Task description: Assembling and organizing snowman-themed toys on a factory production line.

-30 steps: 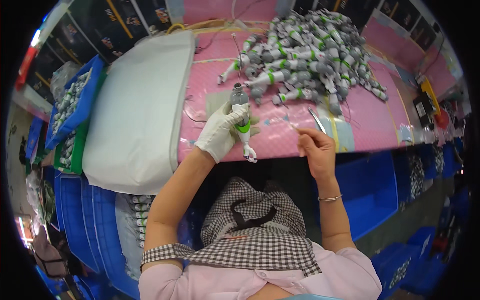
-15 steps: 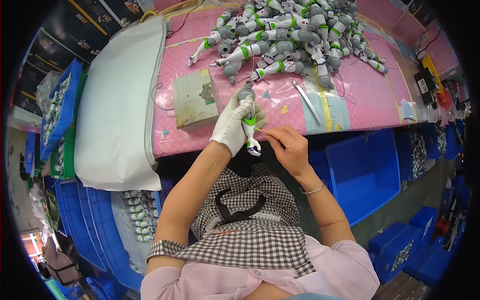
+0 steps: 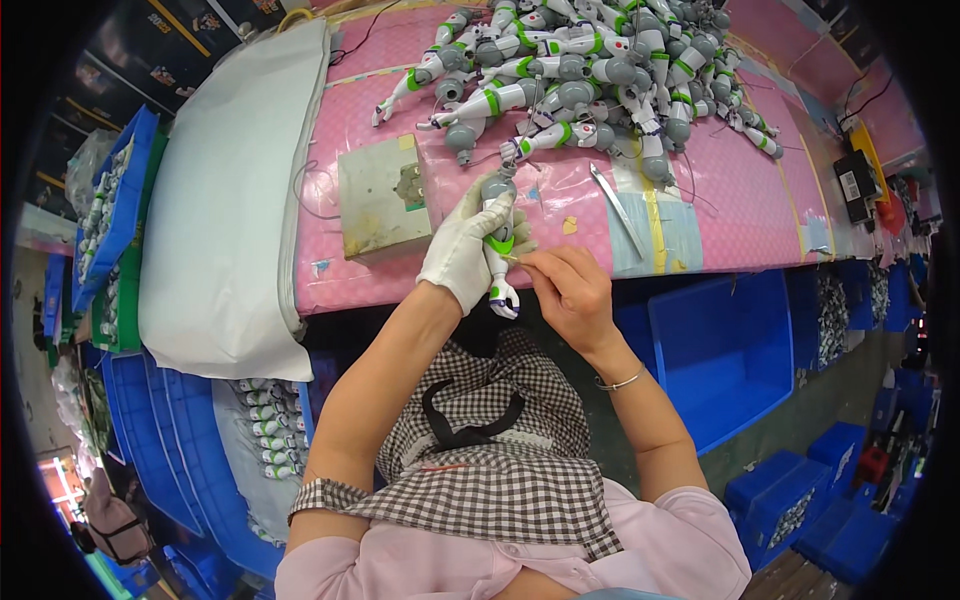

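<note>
My left hand (image 3: 456,252), in a white glove, is closed around a toy robot arm (image 3: 501,243). The toy has a grey ball-like shoulder at its far end, a green band, and a white forearm ending in a small hand that points toward me. My bare right hand (image 3: 575,298) pinches a thin yellowish stick (image 3: 513,259) between thumb and fingertips. The stick's tip is at the toy's forearm, just below the green band; whether it touches is too small to tell. Part of the toy's middle is hidden under the gloved fingers.
A large pile of similar toy arms (image 3: 575,95) covers the back of the pink table (image 3: 370,285). A metal block (image 3: 382,200) stands left of my hands, white tweezers (image 3: 618,212) lie to the right. White sheeting (image 3: 225,210) drapes the left side; a blue bin (image 3: 725,350) stands below right.
The toy arm has turned slightly in my left hand, showing more of its green band. Both hands keep their grips in nearly the same place; the whole view has shifted a little.
</note>
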Demonstrator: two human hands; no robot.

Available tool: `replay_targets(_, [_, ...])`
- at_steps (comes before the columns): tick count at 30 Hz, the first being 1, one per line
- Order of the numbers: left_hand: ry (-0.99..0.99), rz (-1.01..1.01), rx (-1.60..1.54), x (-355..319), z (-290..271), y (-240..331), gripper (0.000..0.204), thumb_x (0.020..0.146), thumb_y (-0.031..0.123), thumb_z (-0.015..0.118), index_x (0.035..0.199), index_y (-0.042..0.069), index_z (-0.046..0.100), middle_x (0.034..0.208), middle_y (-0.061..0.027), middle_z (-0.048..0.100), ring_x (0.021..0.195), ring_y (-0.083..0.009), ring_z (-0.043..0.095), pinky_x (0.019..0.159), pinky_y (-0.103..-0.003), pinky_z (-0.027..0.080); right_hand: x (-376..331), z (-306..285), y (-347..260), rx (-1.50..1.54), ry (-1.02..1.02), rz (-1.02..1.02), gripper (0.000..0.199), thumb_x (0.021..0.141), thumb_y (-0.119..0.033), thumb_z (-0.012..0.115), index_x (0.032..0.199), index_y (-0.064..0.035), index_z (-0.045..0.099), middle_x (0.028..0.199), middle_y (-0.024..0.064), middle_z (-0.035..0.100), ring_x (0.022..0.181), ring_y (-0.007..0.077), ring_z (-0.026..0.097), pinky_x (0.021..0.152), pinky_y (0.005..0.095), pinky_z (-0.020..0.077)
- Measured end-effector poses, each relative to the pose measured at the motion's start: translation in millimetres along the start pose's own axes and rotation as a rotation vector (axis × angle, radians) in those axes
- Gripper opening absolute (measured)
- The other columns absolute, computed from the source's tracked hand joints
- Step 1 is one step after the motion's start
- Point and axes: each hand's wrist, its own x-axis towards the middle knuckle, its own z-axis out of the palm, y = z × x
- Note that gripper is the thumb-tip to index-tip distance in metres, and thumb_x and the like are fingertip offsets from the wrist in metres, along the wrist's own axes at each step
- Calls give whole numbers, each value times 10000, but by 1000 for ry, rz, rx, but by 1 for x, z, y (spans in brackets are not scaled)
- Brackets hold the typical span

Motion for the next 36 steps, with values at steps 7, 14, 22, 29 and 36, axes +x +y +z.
replay_targets(7, [-22, 43, 40, 2, -1, 0, 378, 923, 97, 495, 1293, 128, 426, 933, -91, 565, 793, -203, 580, 701, -341, 521, -4, 4, -1, -30, 6, 10, 182, 705, 46, 662, 864, -39, 643, 757, 72, 609, 654, 242, 567, 590, 327, 433])
replay_targets(14, [-27, 25, 56, 2, -4, -1, 344, 927, 102, 493, 1268, 128, 453, 920, -79, 564, 784, -193, 577, 679, -322, 514, 1, 4, -5, -38, 2, -6, 182, 704, 38, 669, 865, -40, 643, 765, 70, 617, 668, 241, 572, 590, 327, 432])
replay_targets(22, [-40, 19, 26, -1, -3, 1, 349, 920, 110, 511, 1264, 126, 450, 862, -56, 548, 756, -177, 573, 682, -335, 520, 0, 6, 0, -35, 15, -15, 171, 706, 29, 678, 861, -33, 642, 768, 78, 621, 685, 241, 582, 617, 323, 453])
replay_targets(29, [1, 47, 7, -4, 5, 1, 351, 916, 123, 528, 1258, 126, 454, 809, -33, 536, 732, -162, 573, 666, -341, 526, -6, 9, 4, -58, 79, -30, 190, 688, 48, 676, 857, -32, 644, 772, 79, 620, 681, 240, 582, 606, 325, 453])
replay_targets(36, [-42, 16, 4, 1, -1, -3, 387, 917, 122, 526, 1290, 130, 423, 813, -40, 538, 729, -166, 574, 666, -336, 524, -7, 8, 2, -48, 88, -12, 184, 688, 41, 675, 851, -38, 642, 761, 72, 618, 675, 234, 587, 615, 321, 434])
